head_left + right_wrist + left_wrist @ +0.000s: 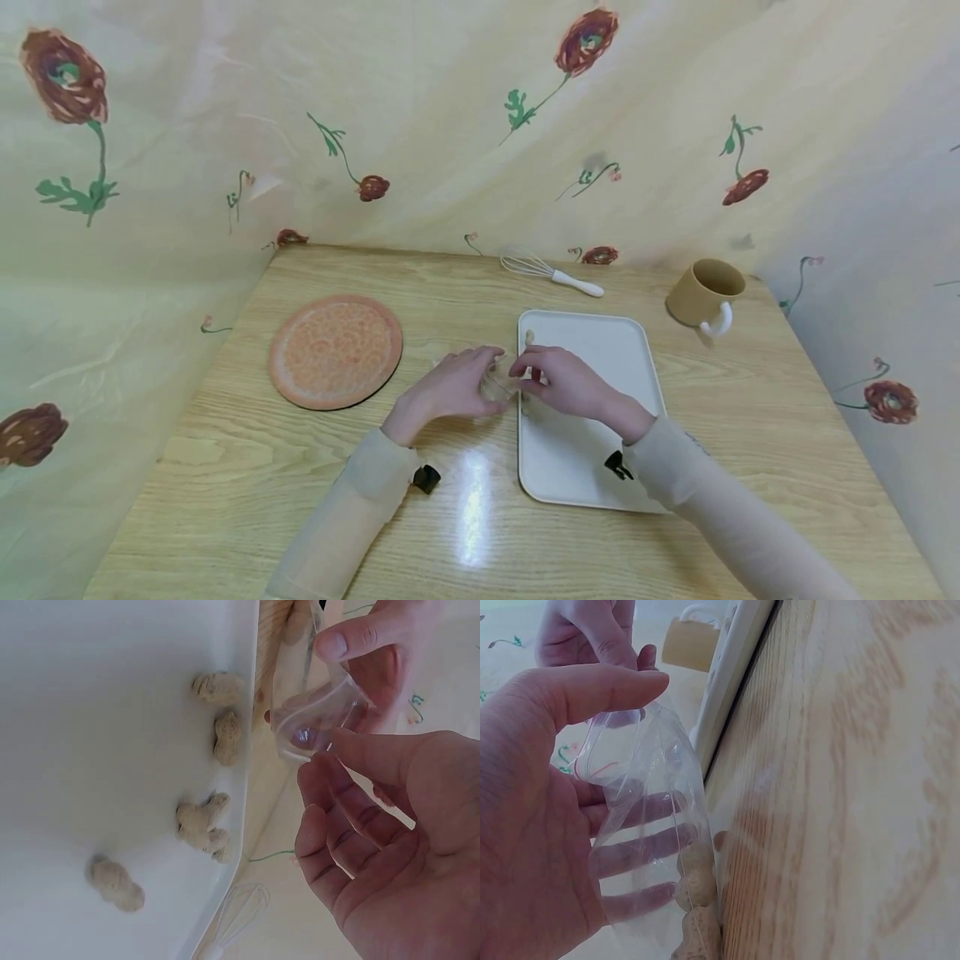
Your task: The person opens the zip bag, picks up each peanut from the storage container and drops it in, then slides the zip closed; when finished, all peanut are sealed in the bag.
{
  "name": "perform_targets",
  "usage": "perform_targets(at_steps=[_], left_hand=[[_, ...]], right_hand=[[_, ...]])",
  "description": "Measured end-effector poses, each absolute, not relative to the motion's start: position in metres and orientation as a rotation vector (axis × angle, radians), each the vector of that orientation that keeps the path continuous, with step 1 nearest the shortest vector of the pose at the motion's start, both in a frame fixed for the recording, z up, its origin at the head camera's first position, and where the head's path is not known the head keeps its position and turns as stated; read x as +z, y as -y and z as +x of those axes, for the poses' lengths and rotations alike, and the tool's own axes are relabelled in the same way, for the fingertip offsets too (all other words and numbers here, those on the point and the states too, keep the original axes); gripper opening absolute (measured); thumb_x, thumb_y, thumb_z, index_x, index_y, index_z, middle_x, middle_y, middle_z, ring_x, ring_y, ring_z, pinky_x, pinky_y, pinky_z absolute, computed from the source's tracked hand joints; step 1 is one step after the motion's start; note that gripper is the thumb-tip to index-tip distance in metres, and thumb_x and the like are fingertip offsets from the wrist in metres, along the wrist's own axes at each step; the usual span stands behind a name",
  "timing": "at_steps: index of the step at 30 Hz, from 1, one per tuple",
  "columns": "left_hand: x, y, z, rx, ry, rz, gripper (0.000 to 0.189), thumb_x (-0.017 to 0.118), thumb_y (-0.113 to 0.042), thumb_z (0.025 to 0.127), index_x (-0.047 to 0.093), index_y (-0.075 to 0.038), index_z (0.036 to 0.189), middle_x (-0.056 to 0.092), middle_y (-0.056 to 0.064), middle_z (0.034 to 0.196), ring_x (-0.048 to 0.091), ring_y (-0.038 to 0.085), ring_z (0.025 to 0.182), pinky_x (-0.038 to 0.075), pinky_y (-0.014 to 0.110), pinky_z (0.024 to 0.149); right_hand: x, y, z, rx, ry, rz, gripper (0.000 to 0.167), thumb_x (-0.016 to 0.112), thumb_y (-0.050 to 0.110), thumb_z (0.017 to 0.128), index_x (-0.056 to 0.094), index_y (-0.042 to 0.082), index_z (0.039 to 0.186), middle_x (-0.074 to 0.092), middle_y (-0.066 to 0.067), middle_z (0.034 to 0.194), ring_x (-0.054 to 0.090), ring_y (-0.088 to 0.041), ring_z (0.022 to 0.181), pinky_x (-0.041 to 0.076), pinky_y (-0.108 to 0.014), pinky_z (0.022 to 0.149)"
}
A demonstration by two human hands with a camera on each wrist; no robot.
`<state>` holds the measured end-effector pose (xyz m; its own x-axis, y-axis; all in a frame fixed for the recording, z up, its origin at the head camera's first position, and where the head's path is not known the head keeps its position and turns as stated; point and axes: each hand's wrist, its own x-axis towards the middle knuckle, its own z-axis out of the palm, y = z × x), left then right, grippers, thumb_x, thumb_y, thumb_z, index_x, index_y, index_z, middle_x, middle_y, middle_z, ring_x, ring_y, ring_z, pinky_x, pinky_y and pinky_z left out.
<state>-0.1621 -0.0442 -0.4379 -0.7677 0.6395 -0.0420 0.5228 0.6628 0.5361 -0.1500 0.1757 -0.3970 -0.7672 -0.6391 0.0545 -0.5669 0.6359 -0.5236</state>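
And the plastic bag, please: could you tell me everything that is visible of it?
The plastic bag is clear, thin-looking and creased, with peanuts showing through it. The left grip holds it around the side; the right grip pinches one end. It is beside the white tray, above or on the table; I cannot tell which.

Mug point(693, 300), whisk point(564, 278) and round mat point(335, 352) on a wooden table point(225, 500).
The tan mug stands upright by the far right corner, its white handle towards the right edge; the white-handled whisk lies near the far edge, wires to the left; the orange-pink mat lies flat near the left edge; flowered cloth point(427, 92) rises beyond the far edge and both sides.
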Motion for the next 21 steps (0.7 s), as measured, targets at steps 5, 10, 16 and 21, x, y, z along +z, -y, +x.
perform_targets(at_steps=[5,10,16,21], left_hand=[[-0.438,0.044,-0.161,0.755,-2.656,0.933,0.079,0.072,-0.045,0.085,0.041,-0.009,0.148,0.06,0.005,0.133,0.053,0.021,0.123,0.039,0.048,0.104],[-0.437,0.044,-0.162,0.743,-2.658,0.928,0.079,0.072,-0.045,0.086,0.04,-0.009,0.149,0.06,0.006,0.132,0.053,0.021,0.124,0.038,0.048,0.105],[-0.436,0.045,-0.161,0.75,-2.654,0.923,0.079,0.072,-0.043,0.086,0.04,-0.008,0.149,0.06,0.006,0.132,0.053,0.022,0.124,0.037,0.049,0.106],[-0.436,0.046,-0.16,0.743,-2.65,0.914,0.08,0.072,-0.043,0.086,0.039,-0.009,0.15,0.059,0.006,0.134,0.052,0.023,0.125,0.037,0.049,0.106]], right_hand=[[-0.393,-0.189,-0.149,-0.857,-2.715,-0.977,0.016,0.071,-0.003,0.087,0.072,0.0,0.103,0.069,-0.007,0.097,0.059,-0.015,0.079,0.051,-0.033,0.067],[-0.394,-0.209,-0.15,-0.875,-2.735,-0.916,0.017,0.071,-0.004,0.087,0.07,-0.002,0.104,0.068,-0.009,0.097,0.06,-0.017,0.078,0.052,-0.035,0.067],[-0.398,-0.236,-0.152,-0.808,-2.768,-0.793,0.022,0.071,-0.003,0.086,0.07,-0.003,0.108,0.069,-0.012,0.101,0.059,-0.019,0.079,0.052,-0.047,0.073],[-0.402,-0.252,-0.15,-0.723,-2.741,-0.738,0.029,0.077,0.006,0.084,0.069,-0.001,0.11,0.067,-0.011,0.103,0.059,-0.02,0.08,0.049,-0.037,0.069]])
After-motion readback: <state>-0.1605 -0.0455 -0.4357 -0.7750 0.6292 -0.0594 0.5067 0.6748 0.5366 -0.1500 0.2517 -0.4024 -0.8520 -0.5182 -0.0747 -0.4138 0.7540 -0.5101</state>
